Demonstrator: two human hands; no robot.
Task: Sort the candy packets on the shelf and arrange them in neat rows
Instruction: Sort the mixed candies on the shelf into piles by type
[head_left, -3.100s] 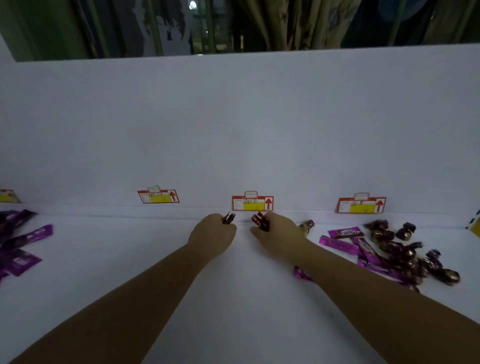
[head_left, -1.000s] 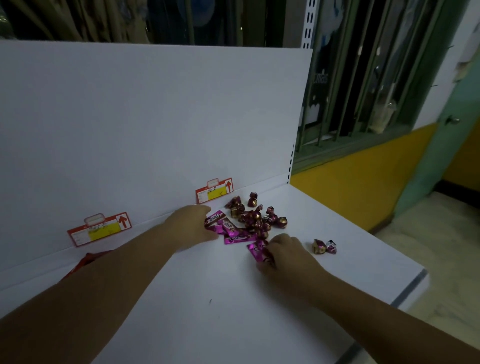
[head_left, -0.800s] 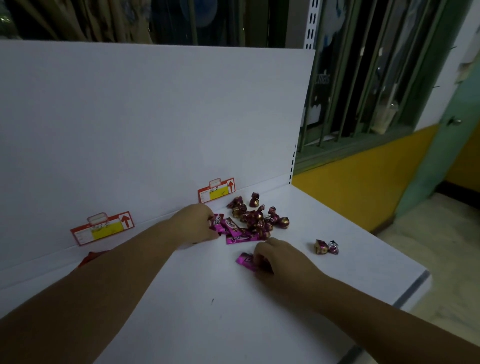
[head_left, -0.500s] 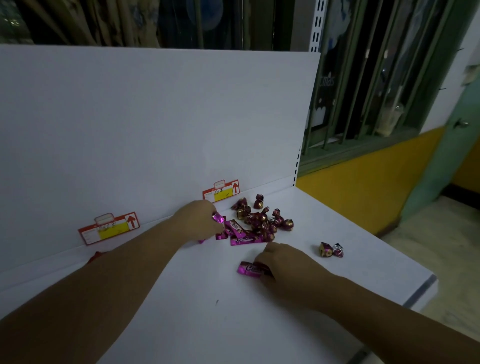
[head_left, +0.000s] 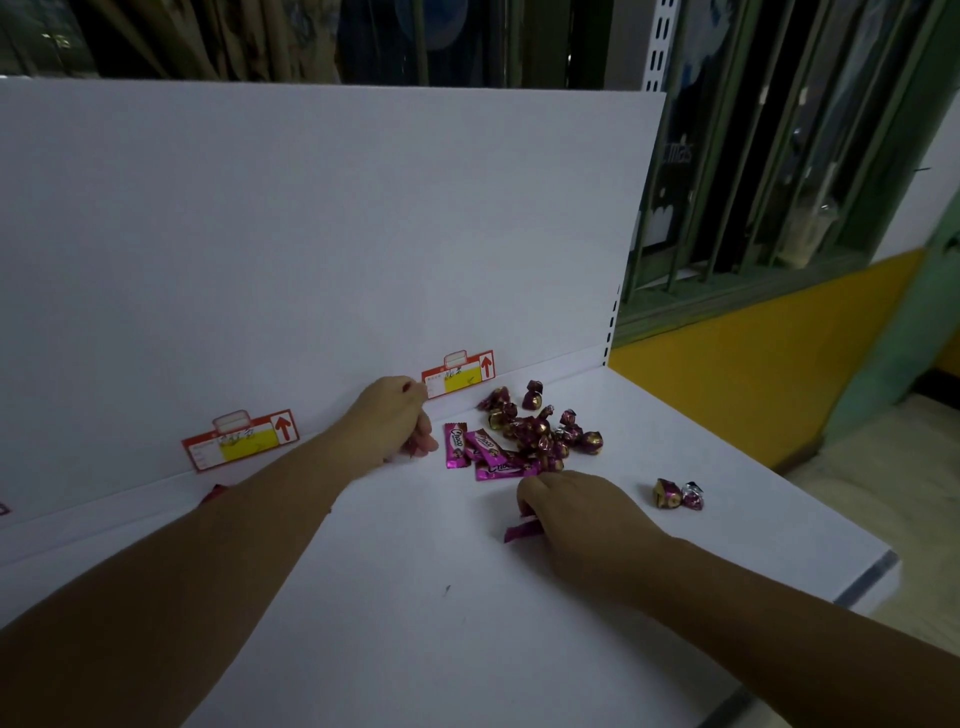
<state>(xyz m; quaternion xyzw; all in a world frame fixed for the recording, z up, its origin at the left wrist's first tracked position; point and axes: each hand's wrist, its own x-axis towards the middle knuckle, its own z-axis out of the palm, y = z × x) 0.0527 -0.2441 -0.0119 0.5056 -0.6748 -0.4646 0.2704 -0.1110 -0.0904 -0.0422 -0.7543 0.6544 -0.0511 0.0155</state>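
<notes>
Our right hand (head_left: 582, 514) pinches a flat magenta foil candy packet (head_left: 521, 532) on the white shelf (head_left: 415, 623), near the mixed candy pile (head_left: 524, 441). Our left hand (head_left: 392, 421) curls; holding what, we cannot tell. The packet looks light and slippery, so its crimped ends seem best to pinch.

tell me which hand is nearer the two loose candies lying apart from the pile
Right. The right hand, pinching a pink packet, lies just left of the two loose candies; the left hand is farther away, beyond the candy pile, near the back panel.
</notes>
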